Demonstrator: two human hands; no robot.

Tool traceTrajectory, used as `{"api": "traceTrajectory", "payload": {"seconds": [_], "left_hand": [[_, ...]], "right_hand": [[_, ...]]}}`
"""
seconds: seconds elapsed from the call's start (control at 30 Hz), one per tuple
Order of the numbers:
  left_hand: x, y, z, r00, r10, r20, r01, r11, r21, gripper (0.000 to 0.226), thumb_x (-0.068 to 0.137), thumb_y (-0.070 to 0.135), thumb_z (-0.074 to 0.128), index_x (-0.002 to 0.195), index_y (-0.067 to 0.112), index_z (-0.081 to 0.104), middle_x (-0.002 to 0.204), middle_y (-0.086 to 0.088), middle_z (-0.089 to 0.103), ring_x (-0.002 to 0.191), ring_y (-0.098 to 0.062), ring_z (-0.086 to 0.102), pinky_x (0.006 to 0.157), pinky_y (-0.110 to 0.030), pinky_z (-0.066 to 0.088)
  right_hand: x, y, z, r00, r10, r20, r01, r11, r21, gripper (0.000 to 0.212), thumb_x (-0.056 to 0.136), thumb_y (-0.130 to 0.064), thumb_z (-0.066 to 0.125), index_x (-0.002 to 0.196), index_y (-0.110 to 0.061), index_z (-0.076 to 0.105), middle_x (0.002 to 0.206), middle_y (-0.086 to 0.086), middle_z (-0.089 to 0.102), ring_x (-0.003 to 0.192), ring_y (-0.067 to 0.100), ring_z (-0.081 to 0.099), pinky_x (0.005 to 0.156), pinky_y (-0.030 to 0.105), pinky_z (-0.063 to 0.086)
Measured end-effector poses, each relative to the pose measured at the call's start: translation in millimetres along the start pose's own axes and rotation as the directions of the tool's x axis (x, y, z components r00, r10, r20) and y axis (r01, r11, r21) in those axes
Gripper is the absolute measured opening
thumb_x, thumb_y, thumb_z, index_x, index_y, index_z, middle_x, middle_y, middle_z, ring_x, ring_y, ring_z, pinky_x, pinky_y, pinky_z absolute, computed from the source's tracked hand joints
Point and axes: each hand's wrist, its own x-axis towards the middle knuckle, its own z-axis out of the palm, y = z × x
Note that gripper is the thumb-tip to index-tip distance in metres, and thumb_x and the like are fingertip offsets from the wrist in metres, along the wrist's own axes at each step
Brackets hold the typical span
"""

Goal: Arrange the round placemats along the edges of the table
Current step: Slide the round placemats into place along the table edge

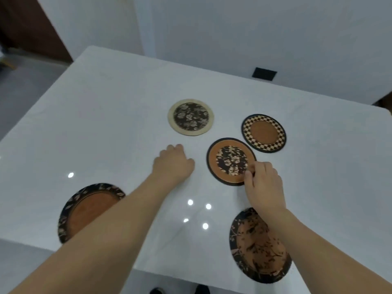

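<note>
Head view, as I log it from my station:

- Counter (110, 115): white, glossy, with ceiling lights reflected near its middle
- Cream-rimmed placemat (190, 117): dark floral centre, flat toward the middle of the counter, apart from the others
- Checkered placemat (263, 133): brown centre, flat to the right of it, just beside the next item
- Orange-rimmed placemat (231, 161): dark floral centre, nearest the hands
- Right hand (264, 184): fingers curled, pinching the near right edge of the orange-rimmed placemat
- Left hand (172, 164): loosely curled, knuckles up, holding nothing; I cannot tell whether it touches the counter; it sits between the cream-rimmed and orange-rimmed mats
- Leaf-bordered placemat (84, 211): brown centre, at the near left edge, partly under the left forearm
- Dark orange floral placemat (257, 249): at the near edge on the right, partly under the right forearm
</note>
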Motion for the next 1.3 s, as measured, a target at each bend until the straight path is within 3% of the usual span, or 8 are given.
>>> {"api": "traceTrajectory", "payload": {"seconds": [0.1, 0.23, 0.4, 0.57, 0.7, 0.9, 1.07, 1.3], "left_hand": [[-2.7, 54.3, 26.3, 0.986, 0.159, -0.057, -0.16, 0.987, -0.008, 0.038, 0.091, 0.04, 0.045, 0.113, 0.01, 0.052, 0.112, -0.011, 0.055, 0.1, -0.031, 0.055, 0.087, -0.044, 0.048], [-29.9, 78.6, 57.6, 0.953, 0.207, 0.223, -0.185, 0.976, -0.114, 0.04, 0.084, 0.054, 0.053, 0.097, 0.016, 0.052, 0.101, -0.007, 0.057, 0.084, -0.023, 0.054, 0.071, -0.035, 0.046], [-76.4, 85.9, 93.7, 0.924, 0.237, 0.298, -0.325, 0.9, 0.291, 0.078, 0.068, 0.071, 0.064, 0.119, 0.015, 0.045, 0.116, -0.004, 0.041, 0.108, -0.024, 0.041, 0.092, -0.043, 0.04], [-75.5, 61.5, 104.5, 0.919, 0.383, 0.093, -0.392, 0.912, 0.118, 0.042, 0.081, 0.063, 0.055, 0.096, 0.025, 0.055, 0.1, 0.007, 0.045, 0.094, -0.014, 0.045, 0.088, -0.036, 0.04], [-82.3, 42.1, 128.4, 0.829, 0.548, -0.112, -0.516, 0.827, 0.225, 0.025, 0.091, 0.041, 0.048, 0.081, 0.018, 0.053, 0.088, 0.001, 0.048, 0.077, -0.019, 0.043, 0.072, -0.04, 0.041], [-78.6, 41.2, 130.7, 0.8, 0.585, -0.133, -0.541, 0.799, 0.263, 0.023, 0.092, 0.034, 0.047, 0.081, 0.015, 0.053, 0.086, -0.002, 0.05, 0.075, -0.021, 0.042, 0.069, -0.039, 0.038], [-79.6, 43.2, 131.3, 0.798, 0.588, -0.132, -0.537, 0.793, 0.286, 0.021, 0.091, 0.034, 0.049, 0.083, 0.015, 0.053, 0.087, -0.003, 0.051, 0.076, -0.021, 0.041, 0.07, -0.038, 0.035], [-81.7, 46.3, 136.5, 0.825, 0.545, -0.148, -0.472, 0.81, 0.348, 0.029, 0.097, 0.038, 0.036, 0.087, 0.016, 0.052, 0.088, -0.001, 0.048, 0.078, -0.02, 0.039, 0.072, -0.039, 0.036]], "right_hand": [[-1.0, 25.1, -4.0, 0.999, -0.029, 0.043, 0.029, 0.999, -0.015, 0.027, 0.096, -0.028, 0.039, 0.107, -0.012, 0.058, 0.103, 0.007, 0.058, 0.086, 0.024, 0.055, 0.074, 0.039, 0.048], [-20.2, 46.2, -13.0, 0.964, 0.073, 0.254, -0.048, 0.993, -0.104, 0.034, 0.097, -0.04, 0.029, 0.104, -0.014, 0.05, 0.094, 0.004, 0.054, 0.076, 0.021, 0.055, 0.061, 0.033, 0.045], [-42.4, 62.5, -23.4, 0.892, 0.156, 0.425, -0.083, 0.979, -0.186, 0.044, 0.095, -0.052, 0.025, 0.101, -0.016, 0.049, 0.087, 0.002, 0.054, 0.07, 0.018, 0.051, 0.056, 0.03, 0.039], [-65.3, 92.2, -5.3, 0.938, -0.12, 0.325, 0.177, 0.972, -0.155, 0.039, 0.094, -0.044, 0.026, 0.082, -0.018, 0.053, 0.073, -0.002, 0.054, 0.059, 0.016, 0.049, 0.051, 0.029, 0.041], [-63.0, 113.1, 9.9, 0.963, -0.215, 0.162, 0.218, 0.976, -0.005, 0.033, 0.091, -0.032, 0.035, 0.066, -0.018, 0.052, 0.059, -0.005, 0.049, 0.046, 0.014, 0.042, 0.043, 0.026, 0.033], [-64.4, 113.7, 17.3, 0.969, -0.231, 0.086, 0.23, 0.973, 0.02, 0.028, 0.09, -0.028, 0.04, 0.071, -0.016, 0.056, 0.065, -0.002, 0.053, 0.051, 0.015, 0.045, 0.046, 0.03, 0.04], [-63.0, 116.5, 17.4, 0.959, -0.28, 0.047, 0.282, 0.959, -0.019, 0.021, 0.088, -0.027, 0.047, 0.075, -0.012, 0.055, 0.08, 0.005, 0.05, 0.072, 0.022, 0.043, 0.068, 0.037, 0.039], [-61.1, 124.1, 18.5, 0.962, -0.264, 0.062, 0.253, 0.957, 0.141, 0.024, 0.088, -0.033, 0.05, 0.071, -0.016, 0.053, 0.078, -0.001, 0.048, 0.075, 0.019, 0.043, 0.075, 0.034, 0.035]]}}
